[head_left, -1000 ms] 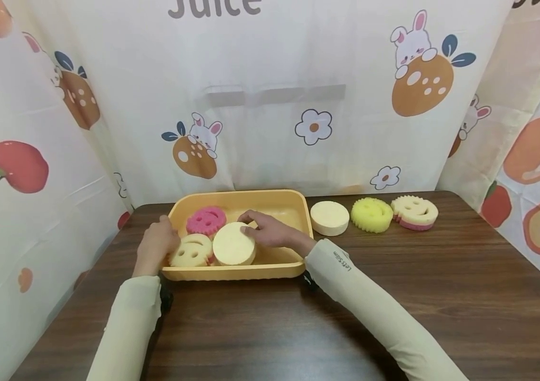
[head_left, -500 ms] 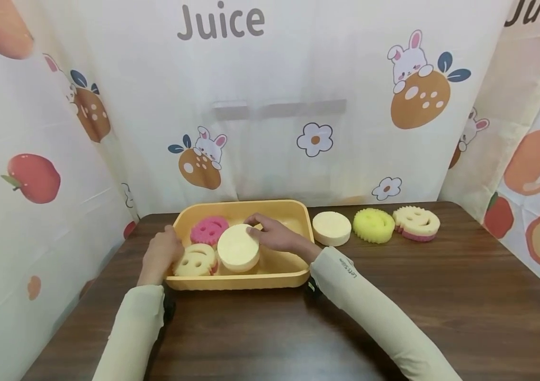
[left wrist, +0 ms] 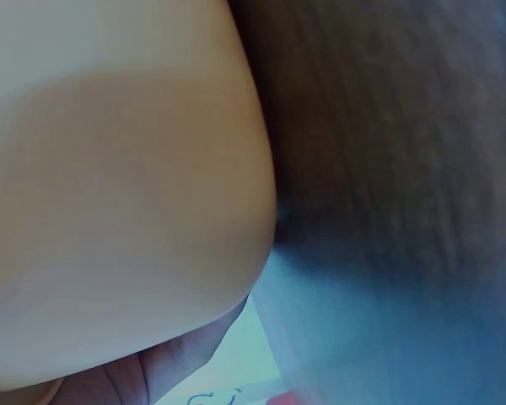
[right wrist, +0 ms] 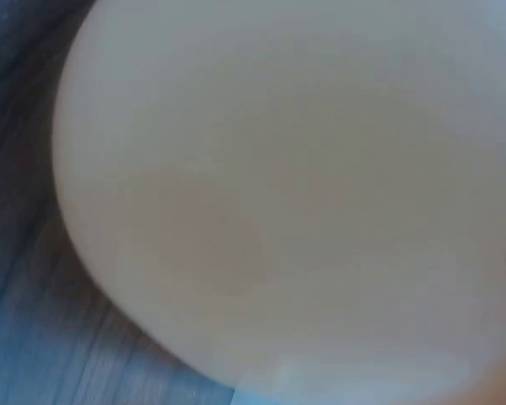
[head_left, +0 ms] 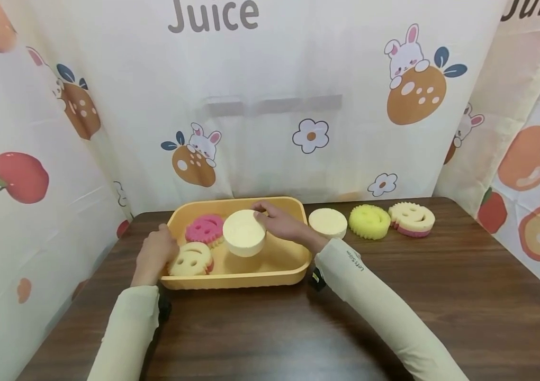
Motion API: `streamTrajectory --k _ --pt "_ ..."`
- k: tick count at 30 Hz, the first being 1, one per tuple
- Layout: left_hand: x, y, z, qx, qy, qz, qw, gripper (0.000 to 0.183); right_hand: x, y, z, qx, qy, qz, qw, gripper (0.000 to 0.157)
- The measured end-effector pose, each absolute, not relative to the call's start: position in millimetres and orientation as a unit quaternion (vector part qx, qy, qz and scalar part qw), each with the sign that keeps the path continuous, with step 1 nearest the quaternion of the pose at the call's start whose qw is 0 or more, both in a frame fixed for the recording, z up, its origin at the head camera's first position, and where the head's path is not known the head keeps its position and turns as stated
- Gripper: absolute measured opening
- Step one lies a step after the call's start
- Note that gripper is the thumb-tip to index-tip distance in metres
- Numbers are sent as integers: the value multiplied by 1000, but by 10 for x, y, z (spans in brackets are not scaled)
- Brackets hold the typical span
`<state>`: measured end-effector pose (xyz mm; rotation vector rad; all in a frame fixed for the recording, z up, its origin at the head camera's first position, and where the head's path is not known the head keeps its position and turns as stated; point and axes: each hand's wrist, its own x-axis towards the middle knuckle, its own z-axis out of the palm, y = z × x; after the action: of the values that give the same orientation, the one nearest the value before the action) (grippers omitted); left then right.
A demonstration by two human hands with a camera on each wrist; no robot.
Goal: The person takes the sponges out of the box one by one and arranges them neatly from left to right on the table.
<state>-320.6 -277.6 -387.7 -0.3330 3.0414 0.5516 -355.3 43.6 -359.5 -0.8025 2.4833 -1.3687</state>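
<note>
My right hand (head_left: 283, 223) pinches a thick round cream sponge (head_left: 244, 233) by its right edge and holds it tilted above the yellow tray (head_left: 232, 281). At the tray's left side, my left hand (head_left: 156, 250) grips the rim. Inside the tray lie a pink smiley-face sponge (head_left: 204, 228) and, in front of it, a cream smiley-face sponge (head_left: 191, 258) with a pink layer beneath. The left wrist view is mostly the tray's outer wall (left wrist: 135, 211), with part of the left hand (left wrist: 173, 359) below it. Blurred tray wall (right wrist: 278, 194) fills most of the right wrist view.
Right of the tray, another round cream sponge (head_left: 328, 223), a yellow smiley sponge (head_left: 370, 222) and a cream-and-pink smiley sponge (head_left: 412, 218) stand in a row along the back of the wooden table (head_left: 394, 275). A printed curtain (head_left: 270, 69) closes off the back and sides.
My right hand has lifted the round cream sponge up from the tray floor and slightly back, tilting it. My left hand stays at the tray's left rim. The head view shifted slightly.
</note>
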Motion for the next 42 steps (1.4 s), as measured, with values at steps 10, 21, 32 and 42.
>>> streamTrajectory --k 10,21,32,42 --pt "-3209 -2783 -3846 -103 980 171 23 48 -3537 625 -3494 -239 848 -464 92 36" --pt "-3247 -2796 -3877 -94 980 174 25 49 -3527 867 -3476 -217 843 -486 79 38" --pt "-3260 -2881 -3823 -88 982 167 17 45 -3490 1222 -3404 -175 849 -494 58 38" --pt "-3249 -2838 -3835 -86 981 173 31 47 -3435 1527 -3416 -135 865 -479 57 39"
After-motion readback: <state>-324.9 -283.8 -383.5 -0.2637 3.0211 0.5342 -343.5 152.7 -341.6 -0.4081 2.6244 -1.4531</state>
